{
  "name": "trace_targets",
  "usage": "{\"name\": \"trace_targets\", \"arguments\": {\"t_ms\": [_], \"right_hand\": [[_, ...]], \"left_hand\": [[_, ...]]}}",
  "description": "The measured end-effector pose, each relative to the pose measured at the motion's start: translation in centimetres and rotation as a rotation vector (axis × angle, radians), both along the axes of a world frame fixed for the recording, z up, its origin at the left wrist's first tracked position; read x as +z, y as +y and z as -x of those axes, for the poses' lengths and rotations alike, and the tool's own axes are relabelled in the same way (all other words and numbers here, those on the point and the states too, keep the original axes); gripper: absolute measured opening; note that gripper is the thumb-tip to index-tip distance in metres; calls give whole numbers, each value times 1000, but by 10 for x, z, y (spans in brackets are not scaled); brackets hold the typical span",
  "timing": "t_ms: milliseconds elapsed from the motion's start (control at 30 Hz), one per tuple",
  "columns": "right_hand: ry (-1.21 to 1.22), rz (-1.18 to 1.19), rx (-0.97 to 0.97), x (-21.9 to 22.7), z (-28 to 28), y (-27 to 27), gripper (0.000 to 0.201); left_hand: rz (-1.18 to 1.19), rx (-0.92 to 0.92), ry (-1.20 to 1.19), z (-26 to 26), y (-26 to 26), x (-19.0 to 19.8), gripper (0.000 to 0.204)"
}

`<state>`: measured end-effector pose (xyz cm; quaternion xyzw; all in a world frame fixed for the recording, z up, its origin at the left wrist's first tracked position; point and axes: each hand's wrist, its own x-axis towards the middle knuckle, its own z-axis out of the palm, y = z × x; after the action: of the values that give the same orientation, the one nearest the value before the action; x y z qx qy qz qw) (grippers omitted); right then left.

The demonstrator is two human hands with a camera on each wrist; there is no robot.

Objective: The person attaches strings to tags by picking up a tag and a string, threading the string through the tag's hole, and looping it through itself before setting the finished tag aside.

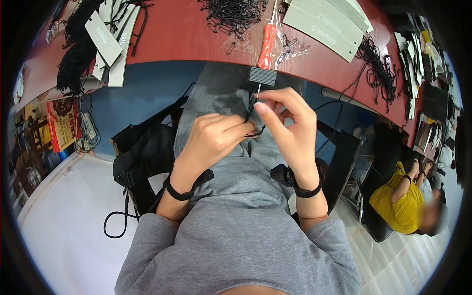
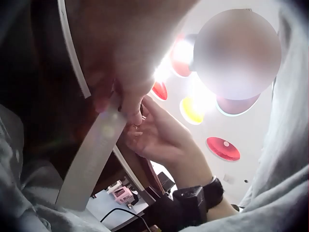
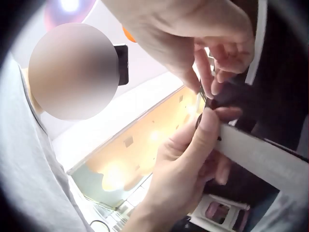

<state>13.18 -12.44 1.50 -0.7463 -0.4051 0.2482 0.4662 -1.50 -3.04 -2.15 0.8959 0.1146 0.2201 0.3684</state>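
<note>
My left hand pinches the end of a long pale card tag between thumb and fingers, over the lap. From those fingers a black cord runs up to a thin metal shaft, and a loop of it hangs beside the fingertips. My right hand pinches the cord at the shaft with thumb and forefinger, its other fingers loosely bent. The shaft comes out of a grey ridged block at the table edge, in line with a red handle. Most of the tag is hidden in the head view.
On the red table lie black safety pins, stacked pale tags and bundles of black cord. More tags overhang its left edge. A person in yellow sits at the right.
</note>
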Motion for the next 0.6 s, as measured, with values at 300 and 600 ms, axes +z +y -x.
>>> {"name": "trace_targets", "arguments": {"t_ms": [300,600], "right_hand": [[584,-188,-37,-9,0,-2,12],[1394,-120,173,1,-2,-9,27]], "left_hand": [[410,-40,-12,7,7,7,19],[656,-36,-146,7,9,16,28]]}}
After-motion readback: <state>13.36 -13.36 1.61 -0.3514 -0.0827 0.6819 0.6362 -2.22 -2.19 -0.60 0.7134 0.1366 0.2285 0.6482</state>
